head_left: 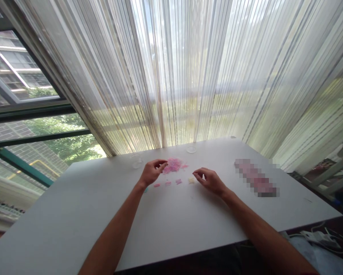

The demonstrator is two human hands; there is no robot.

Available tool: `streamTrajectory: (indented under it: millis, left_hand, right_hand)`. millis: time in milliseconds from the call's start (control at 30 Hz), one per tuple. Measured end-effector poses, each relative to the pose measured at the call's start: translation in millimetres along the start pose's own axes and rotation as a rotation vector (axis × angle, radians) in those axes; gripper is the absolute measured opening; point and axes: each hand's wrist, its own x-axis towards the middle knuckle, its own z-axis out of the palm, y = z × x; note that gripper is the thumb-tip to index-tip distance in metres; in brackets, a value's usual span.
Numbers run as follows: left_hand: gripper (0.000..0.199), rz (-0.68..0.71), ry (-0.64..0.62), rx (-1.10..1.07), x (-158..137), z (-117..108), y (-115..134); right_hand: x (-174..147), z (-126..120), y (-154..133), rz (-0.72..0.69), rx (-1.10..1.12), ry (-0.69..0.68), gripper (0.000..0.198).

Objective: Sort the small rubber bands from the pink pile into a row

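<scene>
A loose pile of thin pink and purple strands (174,165) lies toward the far side of the white table (82,214). My left hand (152,172) is at the pile's left edge, fingertips pinched together; anything between them is too small to make out. In front of the pile runs a row of small pieces: a teal one (145,190) partly behind my left wrist, a red-pink one (157,185), a pale pink one (168,183), a purple one (178,181) and a cream one (191,180). Just right of the cream piece, my right hand (210,179) is closed in a pinch, its contents unclear.
Two clear round dishes, one on the left (137,163) and one at the back (191,149), stand on the table. A blurred-out pinkish object (255,178) lies to the right. Sheer curtains (182,95) hang behind the far edge. Cables (322,236) are below the right corner.
</scene>
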Motion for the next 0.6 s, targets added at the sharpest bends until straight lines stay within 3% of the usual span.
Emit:
streamTrajectory:
  millis: [167,367,600]
  left_hand:
    - [0.036,-0.062,-0.109,-0.233,-43,22,1]
    - [0.03,-0.064,-0.268,-0.186,-67,33,-2]
    - [0.022,0.024,-0.283,-0.084,-71,32,8]
  right_hand:
    - [-5,13,-22,-0.12,0.032,0.007,0.016]
    - [-12,30,-34,-0.27,0.031,-0.084,0.017]
    - [-14,35,-36,-0.346,0.006,-0.117,0.009]
